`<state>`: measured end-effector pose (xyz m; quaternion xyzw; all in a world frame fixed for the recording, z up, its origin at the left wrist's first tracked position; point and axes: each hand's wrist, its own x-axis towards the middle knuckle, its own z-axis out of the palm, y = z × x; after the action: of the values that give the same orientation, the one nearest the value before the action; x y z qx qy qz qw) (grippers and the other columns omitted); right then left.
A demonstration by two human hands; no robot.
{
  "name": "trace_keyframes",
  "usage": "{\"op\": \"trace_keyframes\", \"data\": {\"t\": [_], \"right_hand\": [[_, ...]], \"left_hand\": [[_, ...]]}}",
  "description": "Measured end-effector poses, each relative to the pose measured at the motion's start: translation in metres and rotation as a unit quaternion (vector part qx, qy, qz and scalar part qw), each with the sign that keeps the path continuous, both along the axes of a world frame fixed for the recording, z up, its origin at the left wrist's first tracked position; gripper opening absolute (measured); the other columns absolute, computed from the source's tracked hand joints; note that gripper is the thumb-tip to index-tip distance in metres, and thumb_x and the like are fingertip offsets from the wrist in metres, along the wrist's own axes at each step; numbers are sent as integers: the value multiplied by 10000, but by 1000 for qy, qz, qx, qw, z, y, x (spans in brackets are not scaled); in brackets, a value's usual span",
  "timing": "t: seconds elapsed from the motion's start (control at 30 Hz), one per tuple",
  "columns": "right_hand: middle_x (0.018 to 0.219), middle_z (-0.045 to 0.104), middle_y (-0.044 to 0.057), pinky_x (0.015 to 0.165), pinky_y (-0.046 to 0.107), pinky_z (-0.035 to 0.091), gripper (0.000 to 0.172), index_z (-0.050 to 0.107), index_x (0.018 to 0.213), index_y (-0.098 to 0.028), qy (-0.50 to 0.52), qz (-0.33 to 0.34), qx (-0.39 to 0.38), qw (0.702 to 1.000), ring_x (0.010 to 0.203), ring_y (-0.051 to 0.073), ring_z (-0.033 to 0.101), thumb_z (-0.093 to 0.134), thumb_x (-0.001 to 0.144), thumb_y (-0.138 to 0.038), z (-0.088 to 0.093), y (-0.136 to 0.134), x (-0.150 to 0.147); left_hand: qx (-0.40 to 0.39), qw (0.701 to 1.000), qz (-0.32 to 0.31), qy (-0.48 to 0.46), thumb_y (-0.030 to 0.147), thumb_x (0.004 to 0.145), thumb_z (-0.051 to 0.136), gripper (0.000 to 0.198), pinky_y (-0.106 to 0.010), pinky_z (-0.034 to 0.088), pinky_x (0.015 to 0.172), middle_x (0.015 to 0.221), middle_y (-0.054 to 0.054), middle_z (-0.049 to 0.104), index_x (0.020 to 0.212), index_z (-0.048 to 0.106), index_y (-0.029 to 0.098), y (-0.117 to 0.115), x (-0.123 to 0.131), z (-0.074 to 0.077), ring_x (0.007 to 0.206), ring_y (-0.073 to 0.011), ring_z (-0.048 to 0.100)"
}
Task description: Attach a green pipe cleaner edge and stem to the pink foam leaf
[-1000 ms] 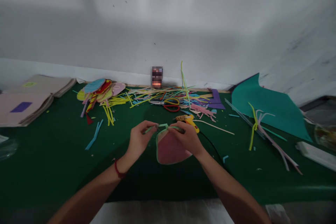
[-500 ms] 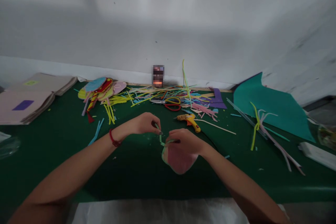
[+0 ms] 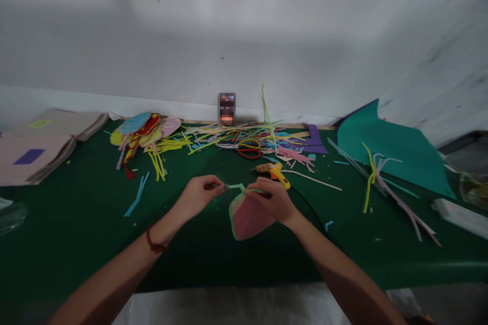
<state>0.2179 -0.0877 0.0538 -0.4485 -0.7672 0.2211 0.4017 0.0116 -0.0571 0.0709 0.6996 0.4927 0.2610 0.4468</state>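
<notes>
Green table [image 3: 76, 223], no legible writing; left hand [image 3: 198, 197] pinches green strip [image 3: 237, 187]; right hand [image 3: 271, 200] grips pink cutout [image 3: 246, 221].

The scene is dimly and unevenly lit. A pale, soft-edged patch of light is cast high on the wall [image 3: 244, 20], while a broad grey shadow is spread beneath it. The green table [image 3: 76, 223] is rendered dark, and its near edge is almost lost in shadow. No glare is seen. Straight lines are bent near the frame edges by wide-angle distortion, and the corners are smeared. Fine detail is softened throughout; one small spot by the wall is pixelated.
</notes>
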Motion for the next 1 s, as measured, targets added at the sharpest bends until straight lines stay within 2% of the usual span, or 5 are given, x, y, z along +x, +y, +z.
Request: {"op": "trace_keyframes", "data": {"t": [0.17, 0.4, 0.5, 0.67, 1.0], "right_hand": [[647, 592, 4, 658, 266, 336, 225, 666, 773, -181, -103, 98, 53, 988, 629, 107, 523, 525, 851, -338, -3, -2, -3], [678, 608, 1, 653, 279, 280, 208, 663, 805, -186, -213, 99, 76, 969, 667, 103, 545, 501, 872, -299, -3, 0, -4], [680, 607, 2, 658, 280, 272, 224, 663, 779, -192, -230, 73, 84, 967, 661, 102, 539, 491, 879, -295, -4, 3, -1], [666, 600, 6, 658, 284, 254, 230, 661, 762, -185, -251, 39, 102, 962, 664, 107, 532, 485, 883, -269, -4, 4, 2], [689, 610, 11, 654, 278, 268, 229, 666, 779, -181, -217, 27, 89, 972, 657, 108, 533, 502, 872, -311, -5, 8, 8]], "left_hand": [[-136, 984, -12, -115, 474, 605, 663, 365, -233, 420, 603, 550, 44, 506, 629, 510, 143, 34, -7, -7, 544, -90, 495], [-36, 993, -105, -36, 545, 715, 536, 403, -234, 437, 605, 695, -12, 591, 730, 584, 145, 48, -15, 17, 642, -121, 545], [-40, 995, -89, 16, 592, 746, 463, 466, -213, 425, 505, 658, -20, 583, 730, 590, 144, 43, -23, 22, 582, -124, 544], [-185, 971, -137, 69, 661, 765, 351, 590, -198, 358, 384, 471, -10, 536, 646, 582, 131, 18, -24, 18, 388, -96, 475], [-257, 946, -195, -37, 418, 737, 553, 266, -205, 421, 487, 597, 13, 587, 744, 545, 152, -2, -16, 9, 499, -96, 539]]}}
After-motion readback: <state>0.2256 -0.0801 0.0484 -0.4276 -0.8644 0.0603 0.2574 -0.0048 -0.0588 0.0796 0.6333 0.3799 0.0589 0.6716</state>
